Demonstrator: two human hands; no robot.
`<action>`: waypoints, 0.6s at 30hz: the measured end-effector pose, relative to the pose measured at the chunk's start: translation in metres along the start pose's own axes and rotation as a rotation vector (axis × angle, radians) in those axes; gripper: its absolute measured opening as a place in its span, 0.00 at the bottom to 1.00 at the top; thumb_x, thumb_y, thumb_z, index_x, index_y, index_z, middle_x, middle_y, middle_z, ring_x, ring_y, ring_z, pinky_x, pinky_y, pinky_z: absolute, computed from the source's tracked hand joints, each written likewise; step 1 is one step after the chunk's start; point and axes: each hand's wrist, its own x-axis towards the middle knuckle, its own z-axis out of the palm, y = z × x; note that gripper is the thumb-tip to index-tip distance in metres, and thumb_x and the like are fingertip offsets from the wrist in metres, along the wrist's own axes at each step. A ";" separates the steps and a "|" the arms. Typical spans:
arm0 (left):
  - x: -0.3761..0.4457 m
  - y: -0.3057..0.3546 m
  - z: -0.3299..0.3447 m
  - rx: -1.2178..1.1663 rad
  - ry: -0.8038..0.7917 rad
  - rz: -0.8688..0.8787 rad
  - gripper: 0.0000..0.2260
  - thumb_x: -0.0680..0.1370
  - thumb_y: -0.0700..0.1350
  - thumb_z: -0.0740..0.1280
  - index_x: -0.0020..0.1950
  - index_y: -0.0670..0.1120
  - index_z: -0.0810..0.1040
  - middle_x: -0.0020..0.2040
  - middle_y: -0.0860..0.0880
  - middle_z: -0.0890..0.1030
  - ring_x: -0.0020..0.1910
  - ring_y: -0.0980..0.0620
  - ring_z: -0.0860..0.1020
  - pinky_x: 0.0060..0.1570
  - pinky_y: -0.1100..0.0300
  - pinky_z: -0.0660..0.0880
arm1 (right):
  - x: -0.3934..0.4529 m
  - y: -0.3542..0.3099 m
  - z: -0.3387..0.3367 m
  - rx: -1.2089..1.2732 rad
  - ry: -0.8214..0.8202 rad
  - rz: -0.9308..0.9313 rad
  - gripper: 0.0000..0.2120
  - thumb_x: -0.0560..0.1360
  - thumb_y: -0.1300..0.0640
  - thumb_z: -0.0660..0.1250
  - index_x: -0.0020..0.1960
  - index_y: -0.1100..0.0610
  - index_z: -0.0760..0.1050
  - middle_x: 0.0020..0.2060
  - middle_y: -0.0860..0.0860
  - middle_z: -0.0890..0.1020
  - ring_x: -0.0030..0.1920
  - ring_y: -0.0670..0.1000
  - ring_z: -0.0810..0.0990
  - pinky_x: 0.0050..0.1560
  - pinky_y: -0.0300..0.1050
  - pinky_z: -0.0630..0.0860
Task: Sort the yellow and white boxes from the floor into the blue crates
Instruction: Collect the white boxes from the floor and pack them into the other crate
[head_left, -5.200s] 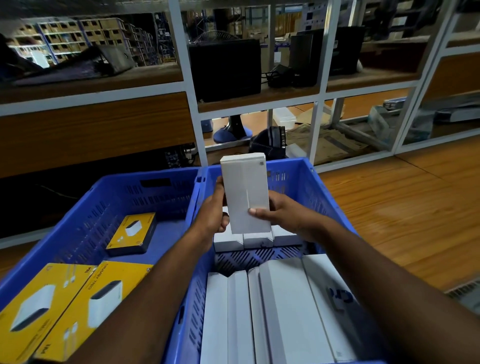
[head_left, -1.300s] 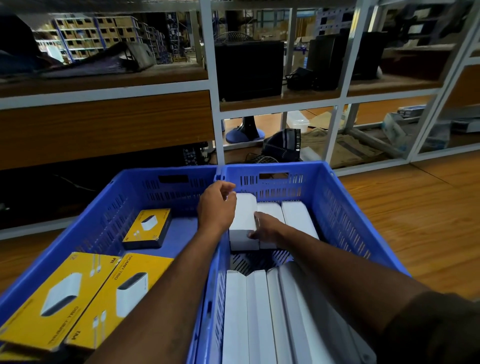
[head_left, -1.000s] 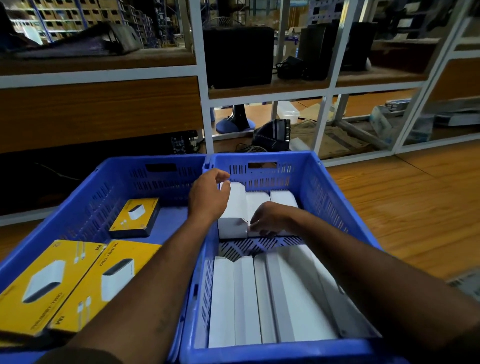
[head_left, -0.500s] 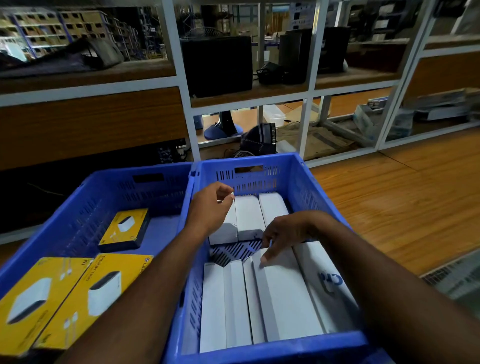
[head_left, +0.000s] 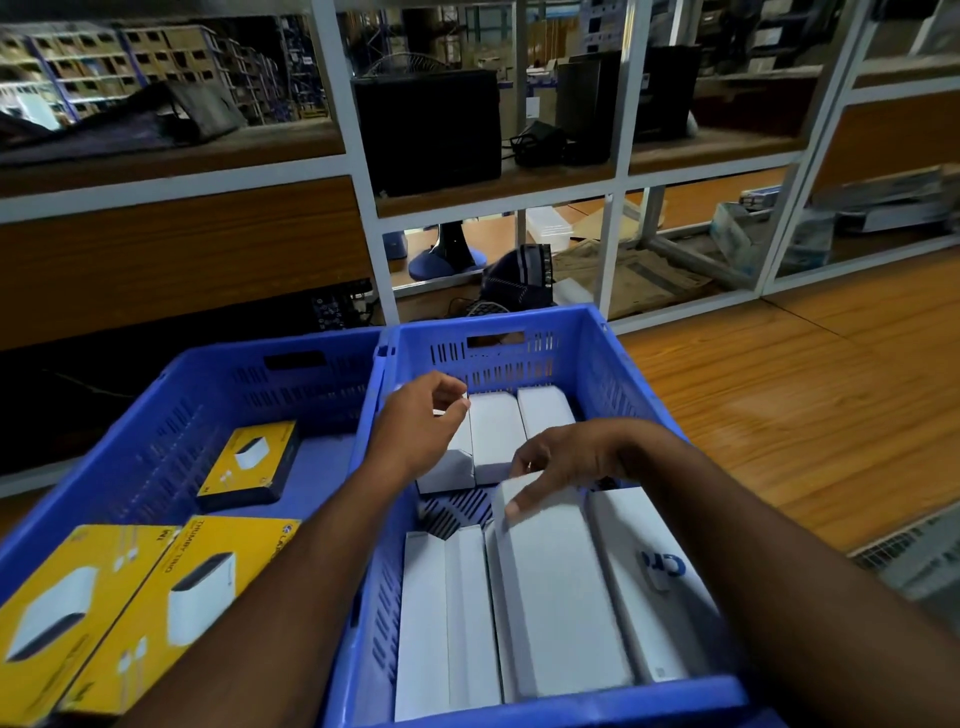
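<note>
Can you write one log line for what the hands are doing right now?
left hand: over far white boxes | right hand: fingertips on tilted white box | right blue crate: white | left blue crate: yellow

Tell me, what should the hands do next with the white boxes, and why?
Probably the right hand should press the tilted white box down flat. Its fingertips rest on that box's far end, which sits propped higher than the white boxes beside it in the right blue crate. The left hand rests over the far row, holding nothing.
</note>
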 end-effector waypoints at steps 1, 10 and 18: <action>0.000 0.000 0.000 -0.010 -0.007 0.000 0.08 0.80 0.47 0.69 0.58 0.49 0.80 0.52 0.55 0.83 0.51 0.60 0.80 0.53 0.62 0.77 | 0.001 0.000 -0.002 0.096 0.042 0.016 0.24 0.63 0.40 0.80 0.53 0.52 0.80 0.49 0.54 0.83 0.45 0.49 0.79 0.39 0.41 0.76; -0.001 0.006 -0.006 -0.241 -0.195 -0.137 0.16 0.80 0.52 0.69 0.66 0.52 0.74 0.63 0.56 0.77 0.60 0.55 0.78 0.58 0.54 0.78 | 0.027 0.010 -0.015 0.707 0.764 -0.073 0.18 0.72 0.49 0.76 0.54 0.59 0.79 0.49 0.56 0.83 0.43 0.52 0.81 0.41 0.45 0.77; -0.007 0.018 -0.007 -0.347 -0.432 -0.301 0.21 0.80 0.56 0.67 0.70 0.55 0.67 0.62 0.53 0.79 0.54 0.55 0.79 0.42 0.60 0.75 | 0.046 0.008 -0.017 0.995 0.814 -0.100 0.21 0.72 0.44 0.74 0.58 0.56 0.76 0.56 0.55 0.81 0.52 0.54 0.82 0.46 0.51 0.82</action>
